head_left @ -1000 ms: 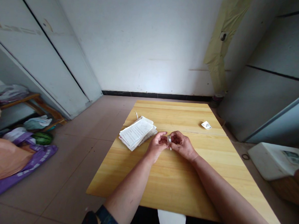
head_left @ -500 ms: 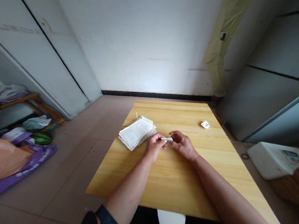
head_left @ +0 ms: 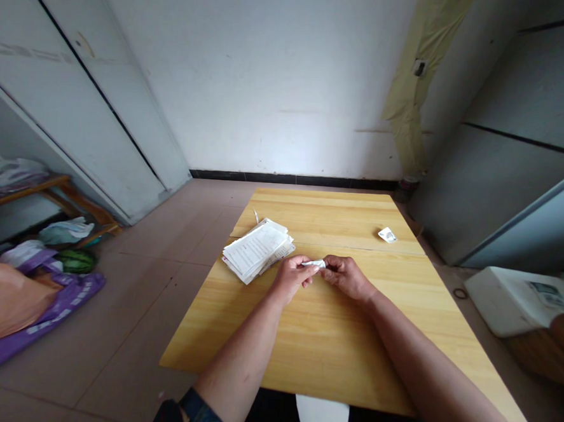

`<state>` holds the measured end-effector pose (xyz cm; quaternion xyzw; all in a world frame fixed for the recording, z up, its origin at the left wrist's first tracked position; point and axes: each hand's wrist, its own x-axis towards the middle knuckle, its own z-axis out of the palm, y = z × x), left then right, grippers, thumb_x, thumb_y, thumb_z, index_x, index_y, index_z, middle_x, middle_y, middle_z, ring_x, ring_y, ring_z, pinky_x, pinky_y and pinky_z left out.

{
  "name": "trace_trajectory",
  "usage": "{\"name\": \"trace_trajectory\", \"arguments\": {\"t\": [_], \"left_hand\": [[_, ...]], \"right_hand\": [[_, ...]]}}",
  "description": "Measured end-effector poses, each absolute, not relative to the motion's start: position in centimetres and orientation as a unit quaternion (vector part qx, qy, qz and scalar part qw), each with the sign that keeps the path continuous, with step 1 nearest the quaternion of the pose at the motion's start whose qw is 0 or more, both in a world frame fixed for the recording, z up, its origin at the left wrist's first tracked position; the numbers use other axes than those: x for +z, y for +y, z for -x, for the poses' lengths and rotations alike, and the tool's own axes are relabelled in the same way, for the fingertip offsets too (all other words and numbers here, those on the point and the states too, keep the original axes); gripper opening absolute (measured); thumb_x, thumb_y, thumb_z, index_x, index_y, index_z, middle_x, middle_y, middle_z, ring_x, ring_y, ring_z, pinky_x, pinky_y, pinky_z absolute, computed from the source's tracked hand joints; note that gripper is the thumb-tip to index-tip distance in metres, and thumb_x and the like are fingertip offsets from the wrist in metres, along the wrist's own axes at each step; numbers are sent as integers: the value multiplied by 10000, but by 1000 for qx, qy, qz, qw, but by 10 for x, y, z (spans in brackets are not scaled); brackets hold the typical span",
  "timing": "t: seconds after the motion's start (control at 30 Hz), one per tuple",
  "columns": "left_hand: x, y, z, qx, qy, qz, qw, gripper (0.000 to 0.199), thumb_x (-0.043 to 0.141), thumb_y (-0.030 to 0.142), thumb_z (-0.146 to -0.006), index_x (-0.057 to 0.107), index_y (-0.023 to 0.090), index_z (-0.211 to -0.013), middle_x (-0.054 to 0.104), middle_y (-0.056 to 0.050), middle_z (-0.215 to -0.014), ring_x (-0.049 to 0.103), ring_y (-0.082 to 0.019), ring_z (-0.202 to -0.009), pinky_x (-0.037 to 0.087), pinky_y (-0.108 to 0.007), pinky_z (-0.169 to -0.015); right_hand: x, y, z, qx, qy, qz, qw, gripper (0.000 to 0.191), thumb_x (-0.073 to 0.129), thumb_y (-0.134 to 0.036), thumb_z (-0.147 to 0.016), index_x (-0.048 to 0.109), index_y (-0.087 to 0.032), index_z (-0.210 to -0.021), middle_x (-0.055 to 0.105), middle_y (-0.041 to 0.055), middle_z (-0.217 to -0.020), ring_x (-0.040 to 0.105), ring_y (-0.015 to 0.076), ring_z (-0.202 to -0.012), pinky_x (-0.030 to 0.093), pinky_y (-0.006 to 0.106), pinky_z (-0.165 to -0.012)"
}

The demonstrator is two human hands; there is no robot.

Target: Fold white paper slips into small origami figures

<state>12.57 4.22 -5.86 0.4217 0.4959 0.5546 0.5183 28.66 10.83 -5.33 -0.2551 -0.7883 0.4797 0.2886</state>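
Observation:
Over the middle of the wooden table [head_left: 351, 336], a small folded piece of white paper [head_left: 315, 263] is held between both hands. My left hand [head_left: 293, 278] is closed on its left part, thumb on top. My right hand [head_left: 347, 277] pinches its right end, fingers curled in. Left of my left hand lies a stack of printed paper sheets [head_left: 255, 249], loosely piled with uneven edges. A small folded white paper piece [head_left: 387, 234] with dark print rests at the table's far right.
A thin white scrap [head_left: 255, 216] stands out behind the stack. On the left floor are a purple bag [head_left: 66, 306], a watermelon [head_left: 76, 261] and a wooden rack [head_left: 58, 188]. A white box [head_left: 506, 301] and a grey refrigerator [head_left: 501, 135] stand at right.
My right hand has closed in from spread fingers to a pinch on the paper's right end. The folded paper has turned slightly; the stack has stayed put.

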Motion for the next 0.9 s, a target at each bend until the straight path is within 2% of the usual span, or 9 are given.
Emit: {"name": "trace_trajectory", "arguments": {"t": [0.13, 0.37, 0.53, 0.73, 0.9], "left_hand": [[-60, 42, -124, 568, 495, -398, 524, 285, 743, 381, -642, 599, 136, -654, 544, 19, -502, 450, -72, -452, 315, -201, -455], [-62, 42, -122, 572, 481, -386, 540, 296, 738, 390, -643, 584, 139, -669, 538, 25, -494, 436, -67, -440, 289, -206, -448], [-60, 41, -121, 554, 492, -423, 522, 304, 725, 412, -659, 599, 135, -671, 527, 22, -486, 437, -72, -441, 295, -207, -442], [-60, 42, -119, 567, 481, -411, 528, 296, 705, 408, -667, 583, 142, -631, 524, 23, -469, 411, -65, -417, 270, -209, -430], [-66, 44, -115, 585, 469, -395, 531, 276, 696, 386, -681, 592, 134, -632, 544, 12, -494, 413, -61, -415, 271, -212, -433]], "right_hand": [[-55, 109, -287, 491, -785, 268, 266, 331, 617, -474, -784, 619, -144, -767, 553, -5, -651, 462, 110, -588, 370, 222, -531], [-51, 106, -285, 509, -782, 254, 255, 363, 580, -496, -815, 596, -144, -725, 450, -36, -576, 370, 80, -521, 303, 199, -463], [-49, 104, -284, 541, -775, 227, 235, 390, 561, -517, -829, 626, -133, -807, 478, -31, -587, 374, 76, -515, 315, 195, -459], [-48, 104, -283, 585, -743, 240, 223, 368, 604, -519, -792, 598, -152, -764, 545, -10, -635, 469, 91, -536, 394, 215, -497], [-48, 106, -288, 608, -717, 268, 212, 318, 619, -463, -787, 619, -145, -790, 570, -4, -639, 490, 88, -519, 403, 219, -492]]}}
